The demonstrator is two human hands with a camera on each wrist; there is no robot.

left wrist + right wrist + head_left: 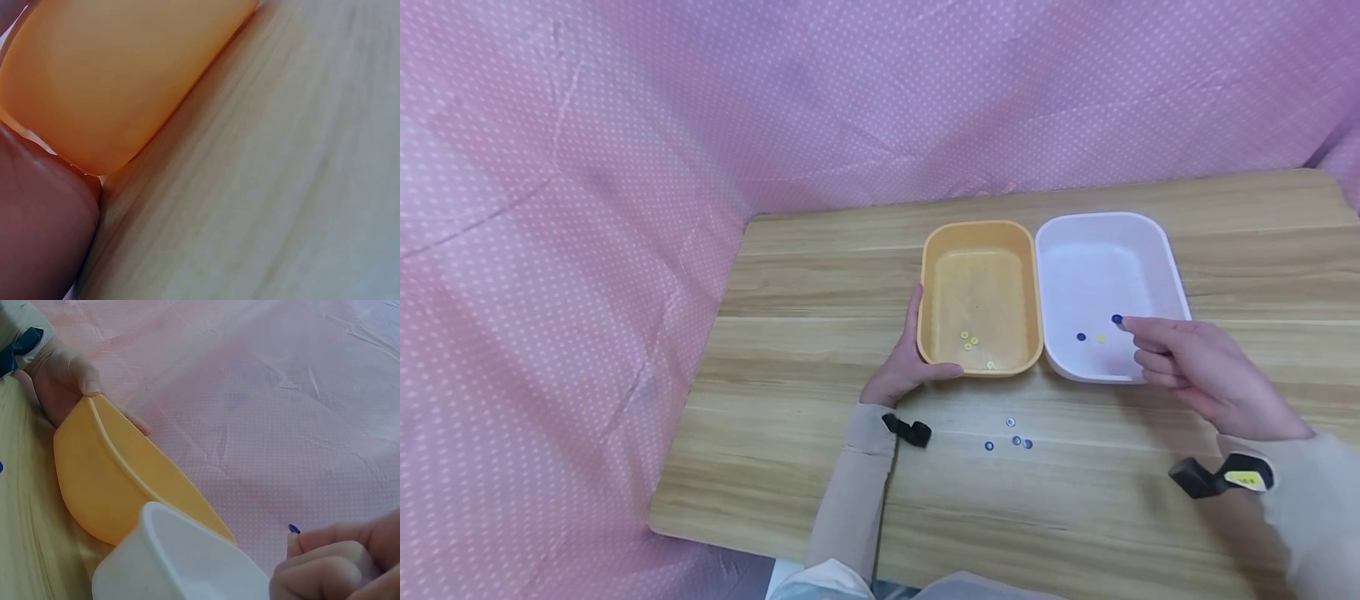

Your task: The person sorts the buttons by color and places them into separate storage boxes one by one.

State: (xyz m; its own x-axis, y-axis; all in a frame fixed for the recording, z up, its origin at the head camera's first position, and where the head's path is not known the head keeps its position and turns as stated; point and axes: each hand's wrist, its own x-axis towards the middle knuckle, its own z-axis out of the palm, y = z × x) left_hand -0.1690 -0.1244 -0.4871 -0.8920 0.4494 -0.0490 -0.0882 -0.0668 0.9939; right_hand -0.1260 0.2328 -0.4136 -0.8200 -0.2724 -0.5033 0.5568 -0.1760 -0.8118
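My right hand [1213, 375] pinches a small dark blue button [1117, 319] between thumb and index finger, above the white bin [1112, 218]. In the right wrist view the button [294, 529] stands up from the fingertips. Inside the white bin lie another blue button [1081, 337] and a yellow one [1101, 338]. My left hand [910, 358] holds the near left corner of the orange bin [927, 317], thumb along the front rim and fingers along the left side. Several yellow buttons [967, 346] lie in the orange bin.
On the wooden table [805, 358], several blue buttons [1017, 441] lie in front of the bins. The two bins stand side by side, their rims nearly touching. A pink dotted cloth [880, 100] hangs behind the table and at its left.
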